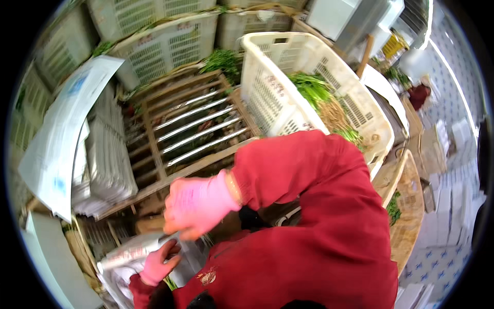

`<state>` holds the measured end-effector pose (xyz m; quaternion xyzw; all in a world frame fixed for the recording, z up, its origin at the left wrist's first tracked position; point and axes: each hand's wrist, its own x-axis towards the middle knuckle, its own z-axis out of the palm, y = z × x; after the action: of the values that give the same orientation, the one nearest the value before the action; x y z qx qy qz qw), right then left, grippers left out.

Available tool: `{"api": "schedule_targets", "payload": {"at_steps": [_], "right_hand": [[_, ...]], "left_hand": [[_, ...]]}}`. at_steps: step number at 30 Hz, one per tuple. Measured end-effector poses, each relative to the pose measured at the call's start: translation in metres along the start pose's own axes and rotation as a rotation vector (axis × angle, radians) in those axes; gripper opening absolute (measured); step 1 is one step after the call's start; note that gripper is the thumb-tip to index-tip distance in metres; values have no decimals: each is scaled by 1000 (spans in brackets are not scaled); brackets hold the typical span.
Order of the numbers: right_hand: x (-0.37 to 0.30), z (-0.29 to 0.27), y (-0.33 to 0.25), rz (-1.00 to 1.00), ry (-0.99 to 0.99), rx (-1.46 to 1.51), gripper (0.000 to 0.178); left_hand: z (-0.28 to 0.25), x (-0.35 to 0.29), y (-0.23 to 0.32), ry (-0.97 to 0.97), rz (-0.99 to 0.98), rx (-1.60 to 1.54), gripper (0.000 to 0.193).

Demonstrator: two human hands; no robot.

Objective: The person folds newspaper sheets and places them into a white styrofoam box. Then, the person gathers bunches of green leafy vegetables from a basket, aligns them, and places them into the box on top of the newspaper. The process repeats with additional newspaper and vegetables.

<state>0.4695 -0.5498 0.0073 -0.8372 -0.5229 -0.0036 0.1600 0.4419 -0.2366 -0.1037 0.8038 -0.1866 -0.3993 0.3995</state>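
A red sleeve (319,226) fills the lower right of the view, nearest the camera, and crosses from the right toward the centre. Below and left of it, the left hand (157,265) in a pink glove closes its fingers on the edge of a paper-wrapped bundle (131,257), from whose lower end a few green stalks (170,282) poke out. Just above the bundle the right hand (198,206), also gloved in pink, is curled with its fingertips on the top fold of the paper; the motion blur hides whether it grips or only presses. The two hands sit close together, with little room between them. Left of the bundle a stack of folded newspapers (105,154) rises, a large loose sheet (62,139) draped over its outer edge. Beyond the bundle lies a wooden slatted crate (190,123), its open top barred by rails. To the right of the bundle and farther off, a white plastic basket (267,98) holds green chives (314,87). More baskets (159,46) line the back behind the crate.
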Motion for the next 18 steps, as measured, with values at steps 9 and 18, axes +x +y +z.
{"api": "schedule_targets", "payload": {"at_steps": [9,18], "right_hand": [[-479,-175,153,1971,78,-115,68],[-595,-80,147,2149,-107,378,98]], "left_hand": [[7,237,232,-102,532,124,55],[138,497,547,-335,927,260,44]]}}
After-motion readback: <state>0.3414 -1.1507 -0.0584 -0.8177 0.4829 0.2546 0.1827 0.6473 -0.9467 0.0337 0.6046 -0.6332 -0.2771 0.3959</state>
